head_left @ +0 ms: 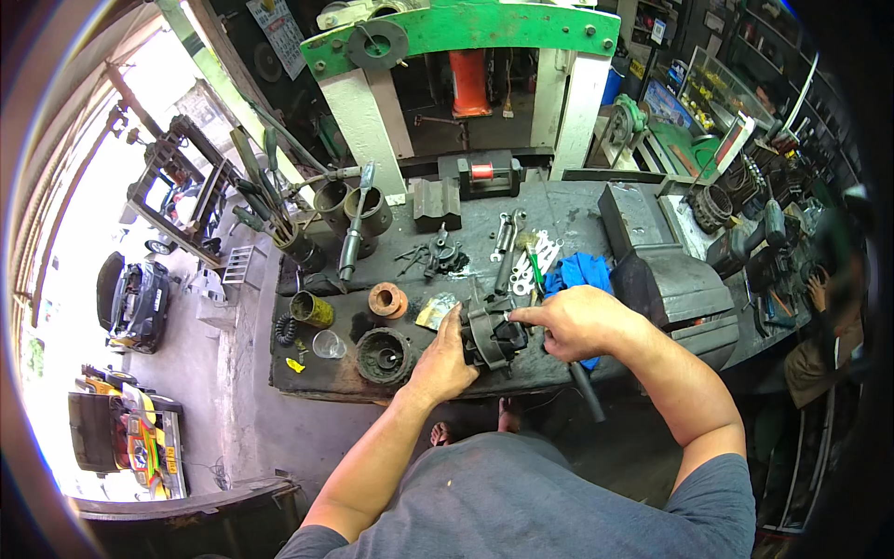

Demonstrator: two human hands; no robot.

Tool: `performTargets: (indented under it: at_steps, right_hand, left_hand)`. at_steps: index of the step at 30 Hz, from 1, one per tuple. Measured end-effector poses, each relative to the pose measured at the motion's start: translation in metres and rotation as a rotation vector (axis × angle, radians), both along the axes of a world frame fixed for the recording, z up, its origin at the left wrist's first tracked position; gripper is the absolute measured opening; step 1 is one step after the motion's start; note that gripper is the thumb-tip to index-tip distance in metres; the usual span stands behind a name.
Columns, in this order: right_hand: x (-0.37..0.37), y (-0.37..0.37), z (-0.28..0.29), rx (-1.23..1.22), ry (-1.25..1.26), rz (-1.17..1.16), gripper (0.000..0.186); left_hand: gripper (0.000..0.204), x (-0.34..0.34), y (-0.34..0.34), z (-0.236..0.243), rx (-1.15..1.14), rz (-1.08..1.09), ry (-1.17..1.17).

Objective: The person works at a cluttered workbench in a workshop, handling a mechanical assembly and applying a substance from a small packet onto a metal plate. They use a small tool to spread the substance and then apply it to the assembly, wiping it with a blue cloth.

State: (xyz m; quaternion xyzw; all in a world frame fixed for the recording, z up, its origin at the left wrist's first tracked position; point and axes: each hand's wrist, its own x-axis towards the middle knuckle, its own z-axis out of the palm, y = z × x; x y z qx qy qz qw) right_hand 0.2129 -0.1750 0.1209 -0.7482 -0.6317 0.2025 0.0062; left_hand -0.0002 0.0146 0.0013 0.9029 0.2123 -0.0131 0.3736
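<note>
On the near edge of the dark workbench point(549, 210) sits an alternator point(491, 337), a dark round body with a lighter metal band around its middle. My left hand point(445, 365) grips its left side, thumb and fingers against the housing. My right hand point(582, 321) comes in from the right, its index finger stretched out and touching the top right of the alternator, the other fingers partly curled. Just beyond the right hand are a crumpled blue cloth point(579, 272) and several wrenches point(535, 261).
To the left stand a greasy round housing point(384, 356), a copper-coloured spool point(387, 300), a clear cup point(328, 345) and a rusty can point(312, 308). A large vise point(678, 289) occupies the right. A green-topped press frame point(466, 30) rises behind. A dark bar point(587, 391) juts over the near edge.
</note>
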Motion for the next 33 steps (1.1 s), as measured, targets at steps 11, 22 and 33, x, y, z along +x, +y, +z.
performTargets:
  at_steps: [11,22,33]
  right_hand:
    - [0.01,0.016,0.007,-0.091,-0.034,0.134,0.075]
    - [0.01,0.024,0.006,-0.148,-0.068,0.168,0.073]
    - [0.012,0.019,0.004,-0.077,-0.077,0.152,0.073]
  left_hand:
    - [0.111,0.0,-0.005,-0.005,-0.086,0.075,0.007]
    - [0.106,-0.001,-0.005,-0.027,-0.033,0.096,-0.102]
    - [0.109,-0.001,-0.007,-0.02,-0.046,0.109,-0.093]
